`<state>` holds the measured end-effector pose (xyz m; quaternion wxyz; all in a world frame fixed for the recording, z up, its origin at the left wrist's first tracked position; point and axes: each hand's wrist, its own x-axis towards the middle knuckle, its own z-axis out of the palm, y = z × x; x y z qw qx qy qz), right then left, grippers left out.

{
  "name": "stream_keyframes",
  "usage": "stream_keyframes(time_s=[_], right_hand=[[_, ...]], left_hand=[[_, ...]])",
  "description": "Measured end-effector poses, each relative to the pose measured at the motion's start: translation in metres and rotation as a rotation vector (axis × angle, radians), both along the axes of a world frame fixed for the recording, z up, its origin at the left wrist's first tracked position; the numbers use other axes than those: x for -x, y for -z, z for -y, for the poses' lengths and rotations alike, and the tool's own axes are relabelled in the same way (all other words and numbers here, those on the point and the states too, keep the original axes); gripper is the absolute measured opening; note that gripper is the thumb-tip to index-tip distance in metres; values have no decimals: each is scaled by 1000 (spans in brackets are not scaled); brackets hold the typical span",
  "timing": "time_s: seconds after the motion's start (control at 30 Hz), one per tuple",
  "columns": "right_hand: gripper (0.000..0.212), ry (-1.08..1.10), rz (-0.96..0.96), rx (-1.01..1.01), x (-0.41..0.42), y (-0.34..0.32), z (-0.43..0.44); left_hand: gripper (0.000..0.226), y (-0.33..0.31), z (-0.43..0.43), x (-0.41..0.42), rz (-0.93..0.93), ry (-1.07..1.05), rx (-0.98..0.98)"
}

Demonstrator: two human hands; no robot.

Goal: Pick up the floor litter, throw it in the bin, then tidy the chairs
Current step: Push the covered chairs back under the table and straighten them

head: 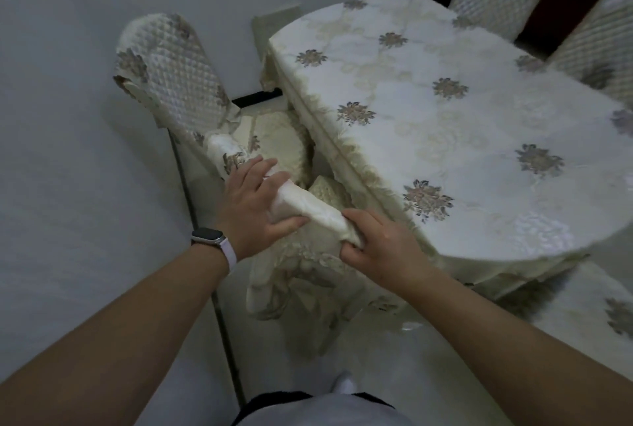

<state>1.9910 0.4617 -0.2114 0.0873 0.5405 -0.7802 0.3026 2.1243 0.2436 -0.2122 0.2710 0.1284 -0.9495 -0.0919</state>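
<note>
Left hand (250,206) fingers wrap the backrest top of the near cream fabric-covered chair (308,208). Right hand (380,247) pinches its right end, beside the floral-clothed round counter (445,124).

The scene is dimly and evenly lit, with a cold grey cast. Soft blur is seen throughout. Straight lines are bent by wide-angle distortion at the edges.

The left hand (251,201) and right hand (380,249) grip the top edge of the covered chair (308,209) beside the clothed table (445,137).
</note>
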Motion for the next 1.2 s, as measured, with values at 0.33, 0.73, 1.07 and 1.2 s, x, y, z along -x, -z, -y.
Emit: stream_keyframes(time_s=[0.33, 0.73, 1.07, 1.2], right_hand=[[43, 166, -185, -28, 39, -17, 14], [48, 479, -254, -69, 88, -36, 73], [42, 657, -332, -50, 89, -34, 94], [45, 704, -285, -30, 76, -30, 94]], left_hand=[[73, -15, 12, 68, -124, 33, -148], [51, -31, 61, 157, -199, 254, -179], [55, -29, 140, 184, -263, 542, 22], [62, -33, 154, 182, -211, 621, 2]])
